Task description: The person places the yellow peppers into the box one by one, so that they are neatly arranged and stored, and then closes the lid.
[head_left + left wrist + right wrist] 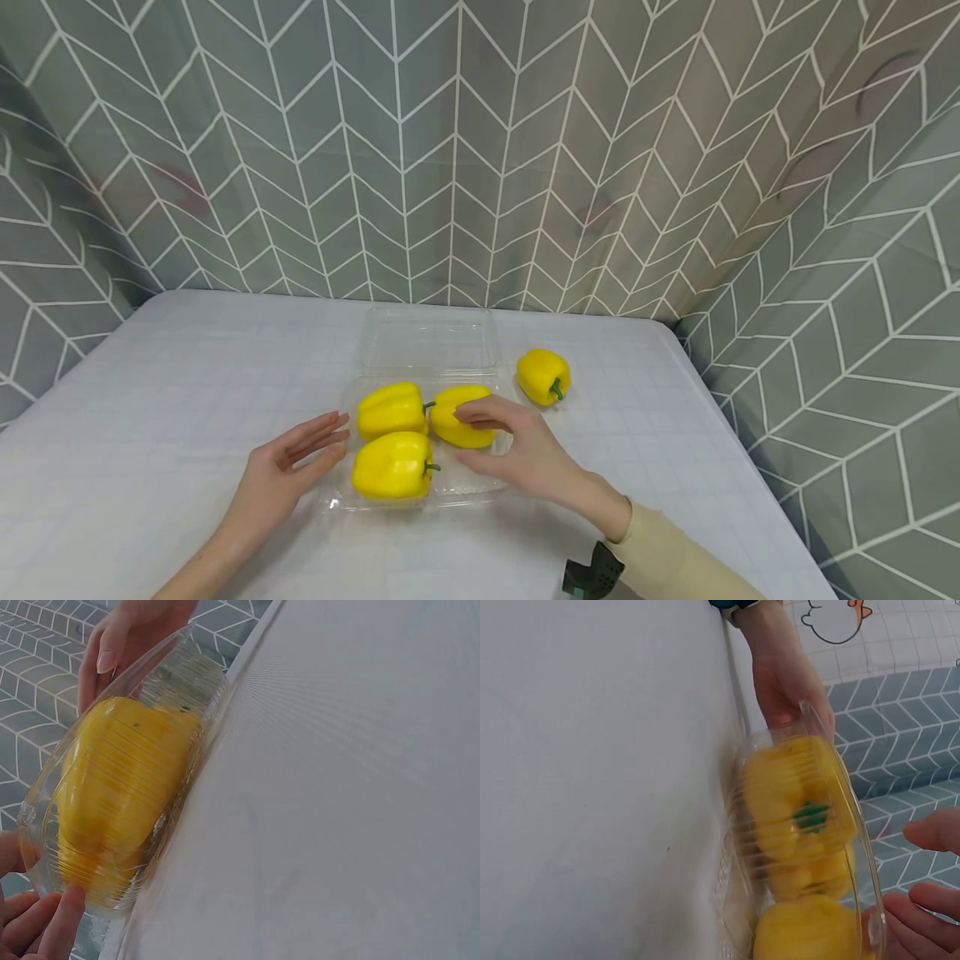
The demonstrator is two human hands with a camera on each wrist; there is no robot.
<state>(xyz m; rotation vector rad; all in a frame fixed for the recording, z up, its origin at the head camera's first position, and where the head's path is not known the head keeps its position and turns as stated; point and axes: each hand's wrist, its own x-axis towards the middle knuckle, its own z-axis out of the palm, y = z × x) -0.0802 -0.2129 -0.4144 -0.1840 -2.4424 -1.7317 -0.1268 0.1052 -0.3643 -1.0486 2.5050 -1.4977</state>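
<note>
Three yellow bell peppers sit in a clear plastic clamshell container: one back left, one front left, one on the right. My left hand is at the container's left side, fingers extended; in the left wrist view its fingertips meet the clear wall. Over the right-hand pepper hovers my right hand, its fingers bent loosely and its thumb spread apart. The right wrist view shows these fingers beside the rim, gripping nothing.
The clear lid lies folded back behind the container. A fourth yellow bell pepper rests on the white-covered table, right of the lid. Grey patterned curtains close off the back and sides. A dark device sits by the right sleeve.
</note>
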